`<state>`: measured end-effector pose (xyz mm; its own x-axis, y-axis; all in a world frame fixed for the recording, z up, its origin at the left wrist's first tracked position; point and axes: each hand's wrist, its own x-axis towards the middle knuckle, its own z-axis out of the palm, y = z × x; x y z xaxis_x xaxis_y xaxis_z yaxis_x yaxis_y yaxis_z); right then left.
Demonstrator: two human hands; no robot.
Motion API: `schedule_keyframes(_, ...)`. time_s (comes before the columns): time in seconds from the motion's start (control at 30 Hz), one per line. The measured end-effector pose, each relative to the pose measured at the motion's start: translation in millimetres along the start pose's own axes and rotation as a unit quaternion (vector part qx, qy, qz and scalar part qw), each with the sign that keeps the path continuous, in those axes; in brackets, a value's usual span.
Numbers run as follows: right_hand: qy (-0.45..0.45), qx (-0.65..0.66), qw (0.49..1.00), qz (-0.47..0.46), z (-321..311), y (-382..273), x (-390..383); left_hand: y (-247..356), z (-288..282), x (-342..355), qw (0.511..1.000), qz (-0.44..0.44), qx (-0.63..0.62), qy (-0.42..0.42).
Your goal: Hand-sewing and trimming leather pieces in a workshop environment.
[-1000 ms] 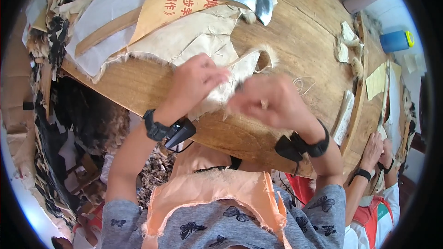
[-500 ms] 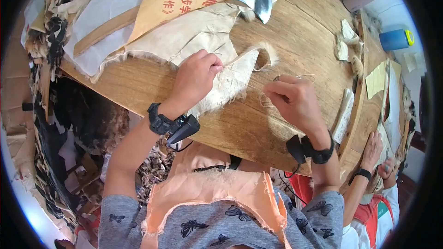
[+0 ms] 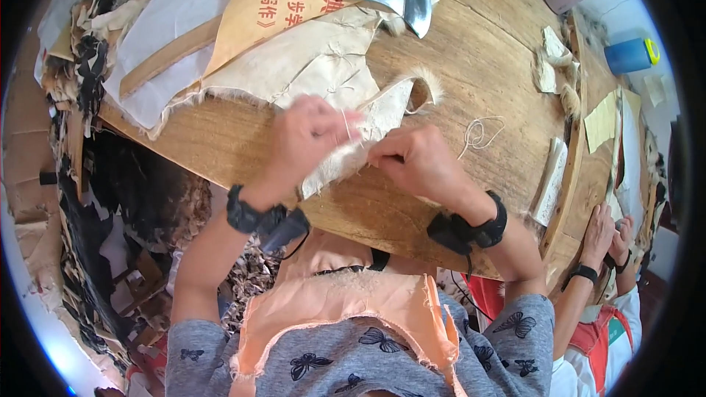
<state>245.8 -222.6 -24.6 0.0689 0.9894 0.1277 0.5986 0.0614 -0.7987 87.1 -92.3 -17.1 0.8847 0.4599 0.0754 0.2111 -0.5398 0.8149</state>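
Observation:
A pale hide [image 3: 327, 55] with a furry edge lies on the wooden table, bearing lines of stitches or thread. Over its near part hovers my left hand [image 3: 312, 136], its fingers blurred by motion, with a thin thread [image 3: 346, 126] running beside them. My right hand [image 3: 423, 158] is at the hide's right edge, thumb and fingers pinched together; what they grip is too small to make out. Right of it, a loose coil of pale thread [image 3: 476, 134] rests on the wood. A curled furry strip [image 3: 423, 88] of the hide stands up beyond my hands.
A metal tool with a broad curved blade [image 3: 418, 11] lies on orange printed paper [image 3: 272, 11] at the far side. Hide scraps [image 3: 555, 62] and a wooden ledge [image 3: 562, 198] are at right, where a co-worker's hands [image 3: 599, 235] rest. A blue bottle [image 3: 631, 57] stands beyond.
My right hand has moved left, close to my left hand. My left hand has shifted slightly down, its fingers now loosened and blurred. The thread coil now lies apart from my right hand.

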Motion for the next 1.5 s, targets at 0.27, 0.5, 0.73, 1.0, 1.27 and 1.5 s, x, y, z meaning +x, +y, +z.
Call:
schedule_keyframes(0.27, 0.006, 0.016, 1.000, 0.008, -62.3, -20.6, -26.3, -23.8, 3.9, 14.8, 0.985, -0.014, 0.166, 0.046)
schedule_keyframes(0.5, 0.035, 0.182, 0.981, 0.055, -117.9, -32.4, -63.1, -7.7, -3.3, 28.9, 0.995, -0.071, 0.064, 0.041)
schedule_keyframes(0.73, -0.009, 0.084, 0.995, 0.047, -121.0, -18.4, -72.0, -16.3, 3.7, 43.5, 0.970, -0.184, -0.076, -0.137)
schedule_keyframes(1.0, 0.039, 0.006, 0.999, 0.015, -157.9, -8.9, -64.8, -16.0, 15.8, 49.9, 0.956, -0.207, -0.154, -0.138)
schedule_keyframes(1.27, 0.518, -0.349, 0.733, 0.270, -236.1, 25.0, -127.3, -13.0, 5.1, 38.9, 0.986, -0.093, -0.079, -0.116)
schedule_keyframes(1.5, 0.285, -0.464, 0.747, 0.381, -174.9, 61.3, -151.4, -10.3, 3.6, 24.1, 0.933, 0.117, 0.305, -0.150)
